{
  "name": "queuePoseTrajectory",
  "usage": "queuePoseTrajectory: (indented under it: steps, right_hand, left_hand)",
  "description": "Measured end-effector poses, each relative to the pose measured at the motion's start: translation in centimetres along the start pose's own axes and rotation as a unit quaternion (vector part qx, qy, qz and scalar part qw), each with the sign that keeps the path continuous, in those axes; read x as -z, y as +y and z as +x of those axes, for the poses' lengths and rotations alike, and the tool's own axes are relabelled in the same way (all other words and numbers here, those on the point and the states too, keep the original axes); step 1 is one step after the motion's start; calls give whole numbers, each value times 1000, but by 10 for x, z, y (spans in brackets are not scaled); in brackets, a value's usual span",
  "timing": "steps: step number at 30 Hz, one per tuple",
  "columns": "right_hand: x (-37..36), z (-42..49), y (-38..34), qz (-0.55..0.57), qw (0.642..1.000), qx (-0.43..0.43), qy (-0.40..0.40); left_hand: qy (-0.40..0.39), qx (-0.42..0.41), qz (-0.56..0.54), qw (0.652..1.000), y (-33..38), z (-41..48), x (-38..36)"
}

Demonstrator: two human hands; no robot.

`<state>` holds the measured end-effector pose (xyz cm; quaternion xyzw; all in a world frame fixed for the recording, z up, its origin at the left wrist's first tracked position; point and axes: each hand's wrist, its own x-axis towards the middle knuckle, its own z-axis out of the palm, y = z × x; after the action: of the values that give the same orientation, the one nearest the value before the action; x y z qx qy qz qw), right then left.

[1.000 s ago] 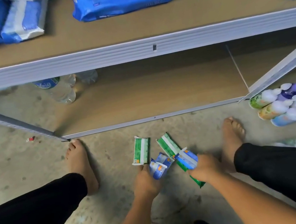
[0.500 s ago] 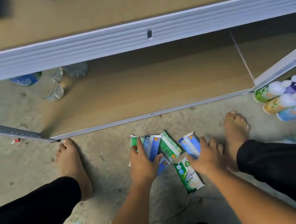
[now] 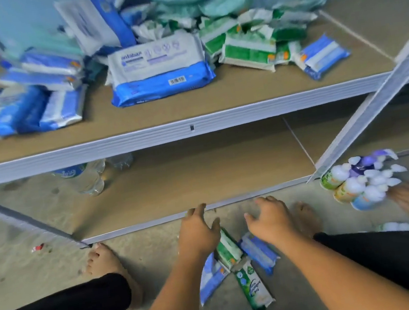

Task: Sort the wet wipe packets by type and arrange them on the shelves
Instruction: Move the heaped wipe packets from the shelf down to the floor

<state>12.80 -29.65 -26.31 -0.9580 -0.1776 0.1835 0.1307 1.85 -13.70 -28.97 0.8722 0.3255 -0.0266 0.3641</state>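
Observation:
Small wet wipe packets lie on the concrete floor between my feet: a green one (image 3: 254, 288), another green one (image 3: 228, 249), a blue one (image 3: 259, 252) and a pale blue one (image 3: 211, 278). My left hand (image 3: 198, 231) and my right hand (image 3: 271, 218) hover just above them with fingers spread, holding nothing. On the upper shelf (image 3: 167, 126) lies a mixed heap: a big white-and-blue pack (image 3: 158, 66), blue packets (image 3: 16, 111) at left, green packets (image 3: 245, 47) at right, teal ones at the back.
The lower shelf board (image 3: 201, 176) is bare apart from plastic water bottles (image 3: 84, 178) at its back left. Several pump bottles (image 3: 361, 181) lie on the floor at right, beside a shelf upright (image 3: 377, 113). My bare feet flank the packets.
Both hands have let go of the small packets and lifted off them with fingers spread. My head has tilted up, bringing the upper shelf's heap into view.

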Motion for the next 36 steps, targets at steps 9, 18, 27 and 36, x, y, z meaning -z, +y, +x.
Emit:
queuePoseTrajectory:
  steps: [9, 18, 27, 36]
  right_hand:
    - [197, -11, -21, 48, 978, 90, 184]
    - [278, 26, -10, 47, 962, 48, 263]
    - [286, 88, -12, -37, 984, -67, 163]
    - [296, 119, -19, -17, 981, -73, 179]
  left_hand:
    - [92, -206, 28, 974, 153, -3, 117]
    - [108, -323, 62, 938, 223, 23, 193]
    - [162, -367, 77, 913, 231, 96, 187]
    - [174, -326, 224, 902, 263, 138, 172]
